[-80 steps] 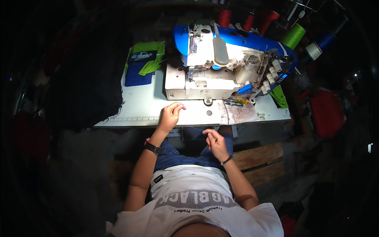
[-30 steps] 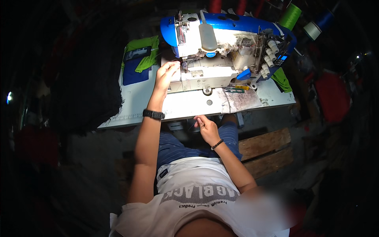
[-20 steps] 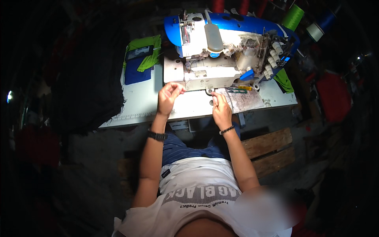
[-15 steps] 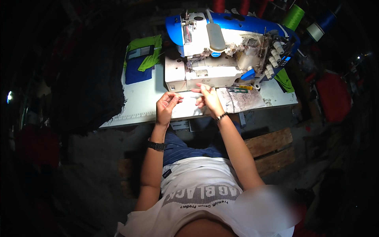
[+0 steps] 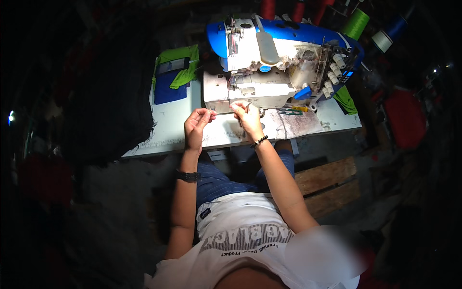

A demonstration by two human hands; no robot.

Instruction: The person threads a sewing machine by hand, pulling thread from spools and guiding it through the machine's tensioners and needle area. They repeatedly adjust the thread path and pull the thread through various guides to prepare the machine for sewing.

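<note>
My left hand [image 5: 195,129] is closed in a pinch over the table's front part, just short of the sewing machine [image 5: 262,100]. Whatever lies between its fingertips is too small to make out. To its right, my right hand [image 5: 247,120] is also closed, its fingertips close to the machine's front face. A thin dark sliver shows at those fingers, but its kind is unclear. A gap separates the two hands. The blue and white machine has a grey oblong pad [image 5: 267,48] and a row of white tension knobs [image 5: 333,77].
Green and blue fabric [image 5: 169,91] with a dark phone-like slab [image 5: 173,66] on it lies left of the machine on the white table [image 5: 178,137]. Small coloured tools [image 5: 294,110] lie right of my hands. A dark cloth heap [image 5: 115,106] hangs at left; thread cones [image 5: 356,24] stand behind.
My right hand has moved left, and its spread fingers have closed. The left hand has shifted slightly left, still pinched. The view has tilted a little.
</note>
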